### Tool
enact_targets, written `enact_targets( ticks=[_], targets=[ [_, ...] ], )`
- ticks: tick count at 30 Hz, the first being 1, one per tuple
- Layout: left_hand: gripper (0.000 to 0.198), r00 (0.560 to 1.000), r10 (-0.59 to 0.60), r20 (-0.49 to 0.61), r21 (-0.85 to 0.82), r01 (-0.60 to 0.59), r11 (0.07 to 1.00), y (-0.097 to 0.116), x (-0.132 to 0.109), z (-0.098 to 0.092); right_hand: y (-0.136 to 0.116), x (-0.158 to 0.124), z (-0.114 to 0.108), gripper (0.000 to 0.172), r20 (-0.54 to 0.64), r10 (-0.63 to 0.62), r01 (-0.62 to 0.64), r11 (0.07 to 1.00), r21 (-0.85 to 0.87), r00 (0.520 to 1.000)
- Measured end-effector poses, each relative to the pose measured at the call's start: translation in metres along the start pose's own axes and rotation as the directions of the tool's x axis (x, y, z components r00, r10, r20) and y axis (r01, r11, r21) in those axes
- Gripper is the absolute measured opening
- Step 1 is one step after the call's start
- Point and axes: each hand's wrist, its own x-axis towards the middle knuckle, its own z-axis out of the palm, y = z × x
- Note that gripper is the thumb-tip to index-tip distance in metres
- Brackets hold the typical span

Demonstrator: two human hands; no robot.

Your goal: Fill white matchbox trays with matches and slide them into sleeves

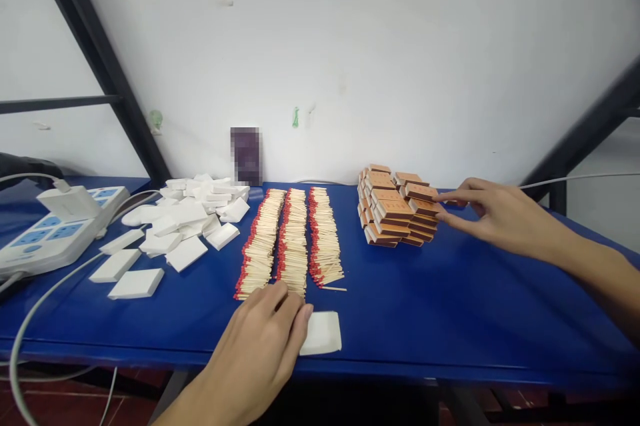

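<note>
Three rows of red-tipped matches [293,239] lie in the middle of the blue table [450,306]. My left hand [260,346] rests at the near end of the rows, fingers together on a white inner tray [323,333] near the table's front edge. A stack of orange matchbox sleeves [395,209] stands to the right. My right hand [493,216] reaches to it, fingers stretched out and touching the stack's right side.
A heap of white inner trays [185,223] covers the left part of the table. A white power strip [55,226] with a plug and grey cables lies at the far left. Black diagonal frame bars stand against the white wall behind.
</note>
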Motion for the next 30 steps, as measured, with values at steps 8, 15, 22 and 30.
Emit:
enact_targets(
  ticks=[8,15,22,30],
  targets=[
    [0.023,0.983,0.008,-0.181,-0.206,-0.046,0.977,-0.007,-0.004,-0.016,0.002,-0.009,0.017,0.042,-0.069,-0.076,0.082,0.993,0.083,0.995],
    [0.02,0.979,-0.001,-0.202,-0.353,-0.072,0.933,-0.011,-0.019,-0.028,-0.001,-0.011,0.019,0.034,-0.139,-0.13,0.145,0.984,0.104,0.982],
    [0.034,0.976,-0.112,-0.186,-0.439,0.019,0.898,-0.02,-0.028,-0.021,-0.004,-0.016,0.021,0.025,-0.245,-0.168,0.194,0.977,0.085,0.955],
    [0.035,0.976,-0.166,-0.14,-0.542,0.065,0.838,-0.026,-0.029,-0.018,-0.004,-0.018,0.024,0.027,-0.253,-0.172,0.195,0.979,0.067,0.952]
  ],
)
